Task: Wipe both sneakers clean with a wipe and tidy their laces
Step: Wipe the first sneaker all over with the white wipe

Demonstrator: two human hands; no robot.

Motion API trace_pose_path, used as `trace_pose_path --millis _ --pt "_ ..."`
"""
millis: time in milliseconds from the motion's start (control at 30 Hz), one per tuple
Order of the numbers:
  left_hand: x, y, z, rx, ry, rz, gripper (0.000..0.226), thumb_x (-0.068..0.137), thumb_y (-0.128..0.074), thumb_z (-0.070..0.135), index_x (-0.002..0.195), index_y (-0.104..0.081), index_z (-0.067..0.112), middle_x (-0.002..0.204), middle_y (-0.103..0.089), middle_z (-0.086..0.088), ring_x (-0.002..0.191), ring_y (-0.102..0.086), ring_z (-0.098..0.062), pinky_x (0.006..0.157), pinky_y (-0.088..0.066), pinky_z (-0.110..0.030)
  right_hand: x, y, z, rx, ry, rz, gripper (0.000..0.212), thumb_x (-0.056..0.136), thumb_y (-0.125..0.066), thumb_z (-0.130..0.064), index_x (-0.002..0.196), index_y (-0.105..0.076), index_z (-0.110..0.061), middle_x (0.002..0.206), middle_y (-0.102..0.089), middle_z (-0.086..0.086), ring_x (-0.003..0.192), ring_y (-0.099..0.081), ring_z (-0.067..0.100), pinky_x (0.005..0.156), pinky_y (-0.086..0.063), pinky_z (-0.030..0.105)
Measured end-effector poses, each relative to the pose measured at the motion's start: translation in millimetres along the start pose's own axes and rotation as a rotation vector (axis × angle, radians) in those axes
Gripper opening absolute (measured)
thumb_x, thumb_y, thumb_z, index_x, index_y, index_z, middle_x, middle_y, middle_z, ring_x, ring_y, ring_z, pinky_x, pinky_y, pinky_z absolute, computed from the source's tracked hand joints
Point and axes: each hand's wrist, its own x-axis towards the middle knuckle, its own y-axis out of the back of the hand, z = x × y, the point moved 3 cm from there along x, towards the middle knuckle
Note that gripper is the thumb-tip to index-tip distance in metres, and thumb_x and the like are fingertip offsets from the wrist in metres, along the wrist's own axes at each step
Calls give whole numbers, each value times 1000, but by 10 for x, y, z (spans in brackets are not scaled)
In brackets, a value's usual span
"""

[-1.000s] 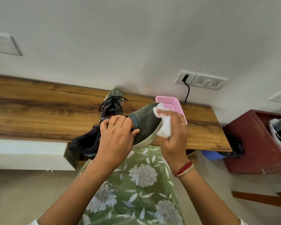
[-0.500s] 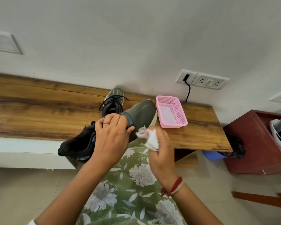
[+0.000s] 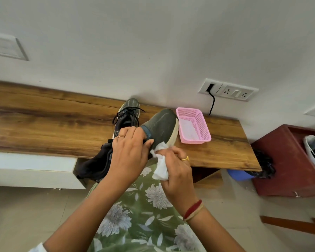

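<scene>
From the head view, the job looks to be in its early half: one sneaker (image 3: pixel 162 128) is being wiped, while the second sneaker (image 3: pixel 128 108) stands on the wooden shelf (image 3: pixel 44 120) just beyond the left fingers. Its black laces (image 3: pixel 127 113) are splayed loose, so the tidying is not yet done, and whether it has been wiped cannot be told. The left hand (image 3: pixel 129 151) reaches forward, fingers curled over the top of the lifted sneaker and thumb clamped on its near side. This holds the toe raised and pointing away. That sneaker's own laces are hidden under the fingers. The right hand (image 3: pixel 178 170), wrist bent inward, has its fingers closed round a bunched white wipe (image 3: pixel 160 168). It presses the wipe against the sneaker's side near the pale sole, just beside the left thumb. A pink basket (image 3: pixel 204 124) sits beyond the right fingers.
</scene>
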Motion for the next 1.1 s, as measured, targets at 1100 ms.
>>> trace_pose_path --millis 1100 --pt "-52 -14 -124 51 -110 -130 26 89 -39 36 78 -46 14 79 -52 -5 78 -49 -29 62 -34 -33 174 154 128 471 -226 -63 34 80 -39 -12 107 -56 -23 95 -62 4 77 -54 14 62 -44 32"
